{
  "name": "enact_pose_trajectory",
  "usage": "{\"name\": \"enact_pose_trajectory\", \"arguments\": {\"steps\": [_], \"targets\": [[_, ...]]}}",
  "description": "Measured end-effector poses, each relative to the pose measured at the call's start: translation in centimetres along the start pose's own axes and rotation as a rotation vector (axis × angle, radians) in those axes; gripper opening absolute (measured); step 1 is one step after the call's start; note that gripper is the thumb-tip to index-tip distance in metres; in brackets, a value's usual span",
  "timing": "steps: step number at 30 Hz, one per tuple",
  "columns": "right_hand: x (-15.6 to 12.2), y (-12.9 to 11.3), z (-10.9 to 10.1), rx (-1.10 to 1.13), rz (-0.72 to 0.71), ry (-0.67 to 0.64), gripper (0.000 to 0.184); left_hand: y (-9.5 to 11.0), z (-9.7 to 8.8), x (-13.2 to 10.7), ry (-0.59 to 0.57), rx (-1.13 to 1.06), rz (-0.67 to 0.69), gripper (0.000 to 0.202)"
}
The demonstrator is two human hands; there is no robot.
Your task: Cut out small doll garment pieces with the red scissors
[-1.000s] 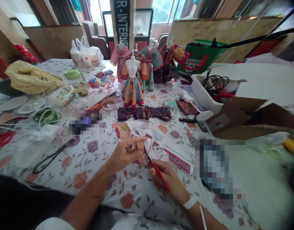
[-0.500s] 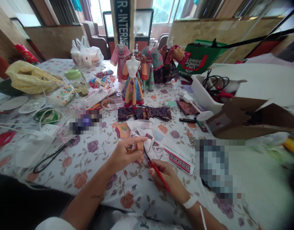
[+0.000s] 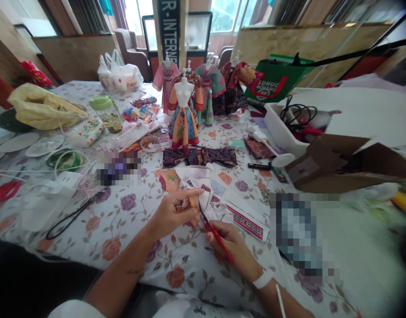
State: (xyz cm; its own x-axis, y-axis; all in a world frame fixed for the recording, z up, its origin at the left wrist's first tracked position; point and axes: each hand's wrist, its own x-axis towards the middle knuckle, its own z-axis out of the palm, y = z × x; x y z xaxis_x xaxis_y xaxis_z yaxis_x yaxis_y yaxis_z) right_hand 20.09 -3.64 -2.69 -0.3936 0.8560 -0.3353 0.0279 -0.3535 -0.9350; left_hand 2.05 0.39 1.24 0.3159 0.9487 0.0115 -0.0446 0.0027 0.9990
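My left hand [image 3: 174, 213] pinches a small orange piece of fabric [image 3: 192, 204] just above the flowered tablecloth [image 3: 130, 238]. Red-handled scissors [image 3: 215, 234] are gripped in my right hand [image 3: 231, 248], their dark blades reaching up to the edge of that piece. White fabric with a patterned red border [image 3: 236, 213] lies right behind both hands. A small mannequin in an orange skirt [image 3: 183, 115] stands farther back at the middle of the table.
Several dressed doll mannequins [image 3: 206, 84] stand at the back. A dark patterned garment [image 3: 199, 156] lies before them. A white bin with cables [image 3: 290, 123], a brown cardboard box [image 3: 342, 163] and a green bag [image 3: 275, 81] are on the right. A power strip [image 3: 62, 185], jar [image 3: 105, 112] and yellow bag [image 3: 40, 108] crowd the left.
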Motion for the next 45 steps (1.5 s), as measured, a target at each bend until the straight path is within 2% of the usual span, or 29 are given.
{"name": "enact_pose_trajectory", "arguments": {"steps": [4,11,16,23,36,45], "targets": [[-0.1,-0.2,0.0,-0.017,-0.024,-0.005,0.052,-0.2,-0.1,0.0,0.022,0.054,-0.032,0.044],[0.1,-0.2,-0.1,-0.040,-0.036,-0.010,0.052,-0.7,-0.4,0.0,0.057,0.193,-0.005,0.043],[0.1,-0.3,0.0,-0.026,-0.024,0.003,0.052,-1.0,-0.3,0.0,0.005,0.147,-0.021,0.046],[-0.1,-0.2,0.1,0.003,-0.005,0.025,0.052,-1.0,-0.3,0.0,-0.001,0.202,0.026,0.043],[-0.1,-0.2,0.0,-0.015,-0.003,0.027,0.052,-0.7,-0.3,-0.1,0.013,0.230,-0.016,0.044],[0.0,-0.1,-0.1,-0.028,-0.001,0.043,0.053,-0.8,-0.3,-0.1,-0.020,0.167,0.010,0.045]]}}
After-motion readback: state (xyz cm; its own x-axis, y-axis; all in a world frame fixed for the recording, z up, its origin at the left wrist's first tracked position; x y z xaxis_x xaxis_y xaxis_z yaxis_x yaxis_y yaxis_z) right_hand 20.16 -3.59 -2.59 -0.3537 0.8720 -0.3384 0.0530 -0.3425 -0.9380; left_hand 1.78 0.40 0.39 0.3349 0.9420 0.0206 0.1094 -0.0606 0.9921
